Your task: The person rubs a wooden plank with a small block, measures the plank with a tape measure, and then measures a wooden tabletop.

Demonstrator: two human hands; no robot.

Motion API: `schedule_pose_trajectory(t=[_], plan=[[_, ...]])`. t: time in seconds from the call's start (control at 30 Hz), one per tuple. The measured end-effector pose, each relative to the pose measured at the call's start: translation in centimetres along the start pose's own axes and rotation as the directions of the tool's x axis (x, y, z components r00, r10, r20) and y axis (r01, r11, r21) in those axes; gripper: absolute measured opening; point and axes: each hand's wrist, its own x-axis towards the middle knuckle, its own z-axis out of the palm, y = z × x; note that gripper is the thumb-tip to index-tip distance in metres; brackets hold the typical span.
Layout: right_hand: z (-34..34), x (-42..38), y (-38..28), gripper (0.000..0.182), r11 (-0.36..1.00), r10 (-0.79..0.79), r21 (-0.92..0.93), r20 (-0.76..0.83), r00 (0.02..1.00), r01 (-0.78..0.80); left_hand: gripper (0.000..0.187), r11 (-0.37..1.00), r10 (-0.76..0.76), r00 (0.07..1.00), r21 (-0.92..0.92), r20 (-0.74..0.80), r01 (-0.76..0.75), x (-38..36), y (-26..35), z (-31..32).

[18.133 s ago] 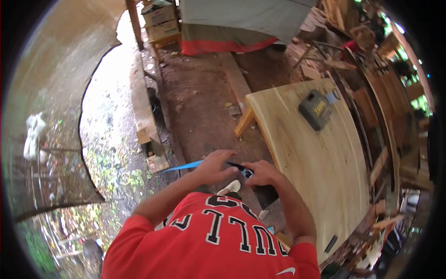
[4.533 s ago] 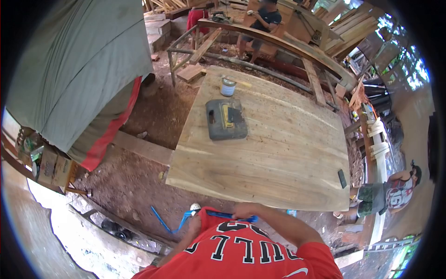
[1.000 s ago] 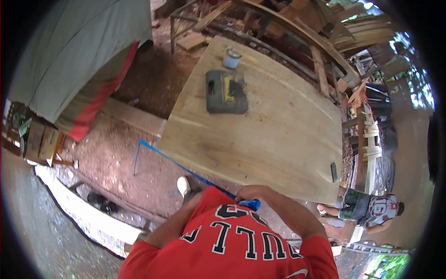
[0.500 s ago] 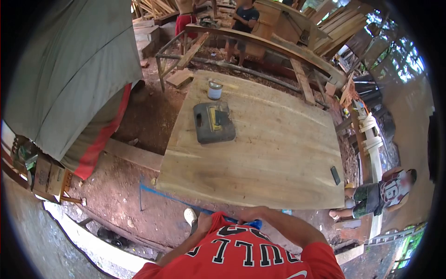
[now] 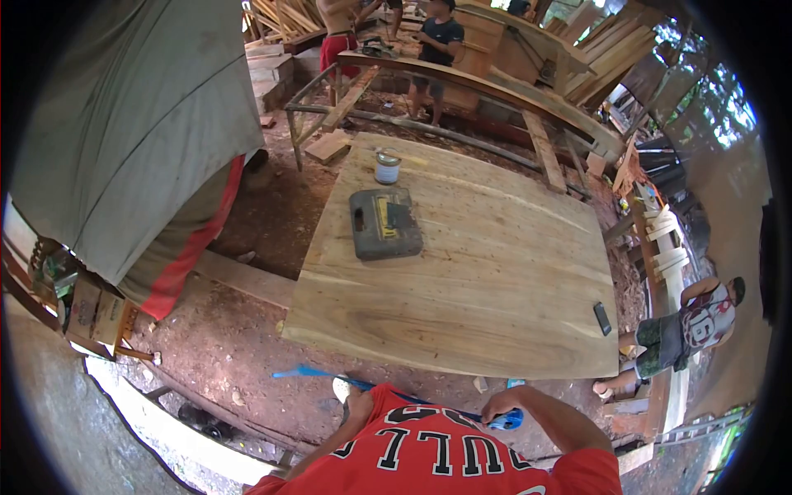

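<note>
My left hand (image 5: 358, 406) is closed at the front of the red shirt (image 5: 445, 445), beside a blue strap (image 5: 309, 372) that trails out to the left. My right hand (image 5: 500, 404) is closed on a blue bundle (image 5: 508, 420) at the right side of the shirt. Beyond both hands lies a wide wooden slab (image 5: 462, 289). On it are a dark tool case (image 5: 384, 223) with a yellow label, a can (image 5: 387, 167) behind the case, and a dark phone-like object (image 5: 602, 318) near the right edge.
A grey tarp (image 5: 140, 115) hangs at the left. Wooden rails (image 5: 462, 78) stand behind the slab. One person (image 5: 705, 326) is at the right; others, including a person in dark clothes (image 5: 437, 41), are at the back. Planks (image 5: 615, 62) lean behind.
My right hand has moved right, away from my left hand, with the blue bundle. The strap's loose end has shifted. The person at the right has changed posture.
</note>
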Motion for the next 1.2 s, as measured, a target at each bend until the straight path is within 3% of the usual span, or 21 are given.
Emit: schedule_pose_trajectory(t=[0.07,0.13,0.23,0.27,0.3,0.33,0.4,0.47,0.57,0.67,0.73,0.83,0.93,1.03,1.13,1.2], plan=[[0.0,-0.9,1.5,0.034,0.998,-0.048,0.040,0.045,0.998,0.046,0.027,1.000,0.007,0.999,-0.026,-0.032,-0.008,-0.1,0.1,0.0],[0.6,-1.8,0.1,0.033,0.999,-0.014,0.038,-0.038,0.999,0.015,0.023,0.995,0.073,0.995,-0.055,-0.074,-0.077,-0.8,0.7,0.0],[-0.4,-1.5,-3.5,0.033,0.993,0.106,0.058,-0.124,0.987,-0.099,0.021,0.977,-0.001,1.000,0.213,0.004,0.000,-1.8,3.3,-0.6],[-0.7,-0.8,-4.8,0.033,0.987,0.154,0.068,-0.146,0.977,-0.145,0.021,0.975,0.112,0.993,0.187,0.041,-0.118,-1.2,2.2,-0.3],[-1.8,1.9,-4.5,0.034,0.986,-0.082,-0.162,-0.219,0.972,0.046,0.021,0.960,0.224,0.972,0.158,0.077,-0.233,-0.2,0.3,0.1],[-2.6,4.6,-4.5,0.034,0.896,-0.321,-0.390,-0.236,0.917,0.213,0.021,0.931,0.331,0.937,0.125,0.112,-0.344,0.3,-0.8,0.3],[-2.6,3.2,-12.6,0.037,0.727,-0.378,-0.655,-0.128,0.917,0.208,0.032,0.931,0.247,0.944,0.216,0.221,-0.294,0.3,-0.6,0.1],[-3.7,11.8,-12.9,0.039,0.707,-0.394,-0.695,-0.230,0.890,0.134,0.039,0.937,0.165,0.951,0.260,0.262,-0.234,0.6,-0.6,0.1],[-2.4,8.9,-18.1,0.040,0.660,-0.285,-0.750,-0.191,0.939,0.047,0.037,0.955,0.116,0.976,0.249,0.183,-0.160,1.0,-1.4,0.1],[-2.6,12.4,-12.7,0.041,0.762,-0.363,-0.644,-0.330,0.872,0.074,0.034,0.967,0.134,0.990,0.215,0.041,-0.139,0.2,-1.3,0.3],[-2.3,10.0,-11.1,0.042,0.783,-0.325,-0.616,-0.281,0.903,0.090,0.032,0.980,0.073,0.997,0.183,0.000,-0.072,1.0,-2.7,0.2],[-0.9,5.0,-9.4,0.043,0.839,-0.263,-0.540,-0.296,0.918,0.066,0.037,0.996,0.071,0.996,-0.051,-0.044,-0.073,1.1,-3.4,0.0],[-0.7,2.9,-5.1,0.044,0.882,-0.209,-0.453,-0.137,0.968,0.126,0.040,0.995,0.098,0.993,0.031,-0.058,-0.097,1.7,-4.1,0.0],[0.6,-0.3,-2.4,0.039,0.941,-0.057,-0.340,-0.136,0.989,0.007,0.038,0.998,0.052,0.997,0.045,-0.058,-0.050,0.2,-1.1,-0.6],[0.9,-2.1,2.2,0.035,0.975,-0.018,-0.222,-0.089,0.996,-0.002,0.037,0.963,0.006,1.000,-0.269,0.005,-0.005,0.4,-1.9,-0.6],[0.7,-1.8,5.1,0.035,0.986,0.010,-0.167,-0.044,0.999,-0.017,0.041,0.977,0.058,0.998,-0.204,-0.004,-0.058,4.3,-8.3,-1.1]])
